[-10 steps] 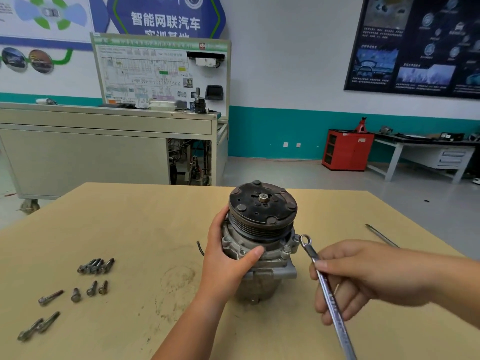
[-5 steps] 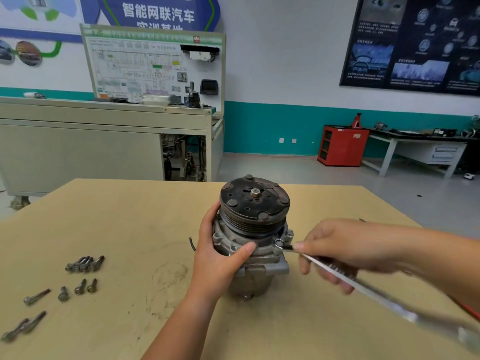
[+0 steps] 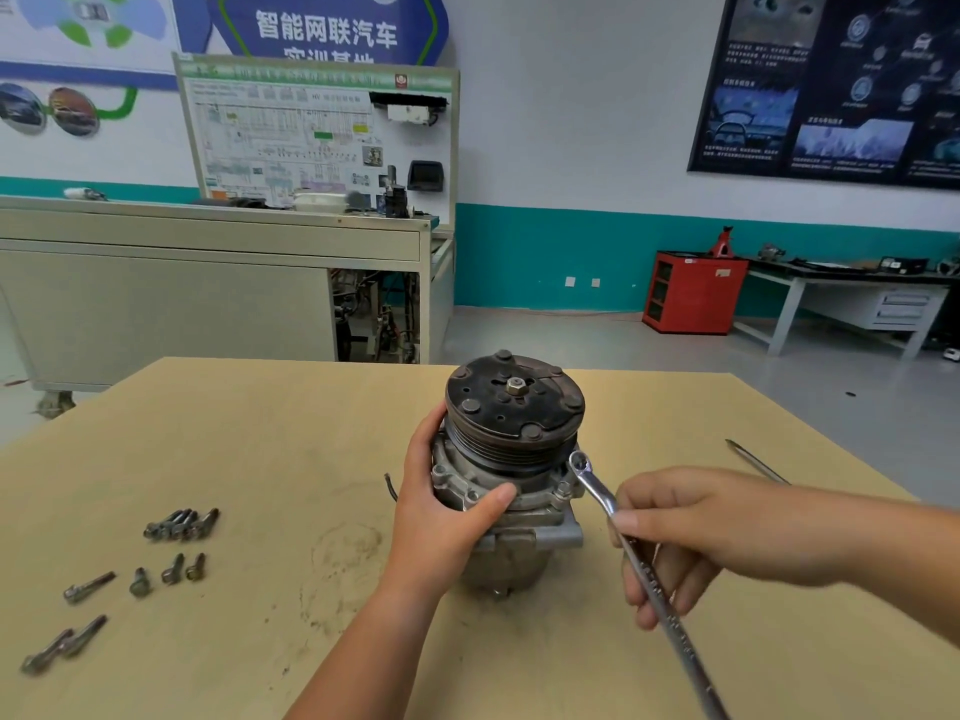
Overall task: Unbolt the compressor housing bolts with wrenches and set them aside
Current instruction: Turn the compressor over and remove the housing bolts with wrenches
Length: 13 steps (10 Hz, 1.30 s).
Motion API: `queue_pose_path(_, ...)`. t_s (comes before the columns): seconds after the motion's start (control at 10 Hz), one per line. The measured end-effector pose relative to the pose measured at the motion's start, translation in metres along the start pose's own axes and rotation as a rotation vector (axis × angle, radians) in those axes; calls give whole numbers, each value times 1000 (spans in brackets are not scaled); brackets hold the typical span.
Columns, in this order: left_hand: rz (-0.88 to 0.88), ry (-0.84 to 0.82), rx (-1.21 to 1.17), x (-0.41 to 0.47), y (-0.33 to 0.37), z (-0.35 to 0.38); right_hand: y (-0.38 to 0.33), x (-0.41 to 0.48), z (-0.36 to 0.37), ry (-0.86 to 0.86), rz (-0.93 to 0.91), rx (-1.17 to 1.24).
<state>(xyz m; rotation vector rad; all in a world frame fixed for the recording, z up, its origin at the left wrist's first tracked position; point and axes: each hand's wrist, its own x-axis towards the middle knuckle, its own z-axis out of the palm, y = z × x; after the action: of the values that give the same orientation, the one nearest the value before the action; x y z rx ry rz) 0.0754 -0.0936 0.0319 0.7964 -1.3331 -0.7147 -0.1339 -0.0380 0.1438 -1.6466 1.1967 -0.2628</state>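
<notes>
Compressor gripped by left hand; ring wrench, pinched in right hand, could slip off bolt (seating unclear).

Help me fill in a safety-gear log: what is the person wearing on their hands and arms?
Nothing protective shows. The bare left hand and bare right hand have no gloves, and no rings are visible. The left forearm and right forearm are uncovered as far as the frame reaches, with no sleeve, cuff, watch or bracelet in view.
</notes>
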Motion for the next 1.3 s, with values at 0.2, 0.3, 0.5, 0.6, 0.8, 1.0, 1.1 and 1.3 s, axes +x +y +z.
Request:
queue_pose_path(0.2,22,-6,-4,0,0,0,-8,4,28,61,56,312)
queue_pose_path(0.3,29,-8,-8,1,0,0,-11,6,29,73,70,368)
queue_pose_path(0.5,31,-1,-26,1,-3,1,-18,7,7,23,165,80)
queue_pose_path(0.6,33,-1,-25,1,-3,1,-25,7,-1,9,207,33)
queue_pose_path(0.8,36,-8,-19,1,-3,0,-27,11,-3,-12,199,-26)
queue_pose_path(1.0,45,-7,-19,1,-3,1,-18,11,14,78,127,109)
queue_pose_path(1.1,45,-13,-17,0,-2,0,-14,10,21,134,101,270)
queue_pose_path(1.3,31,-12,-2,0,-2,0,-13,5,13,102,111,19)
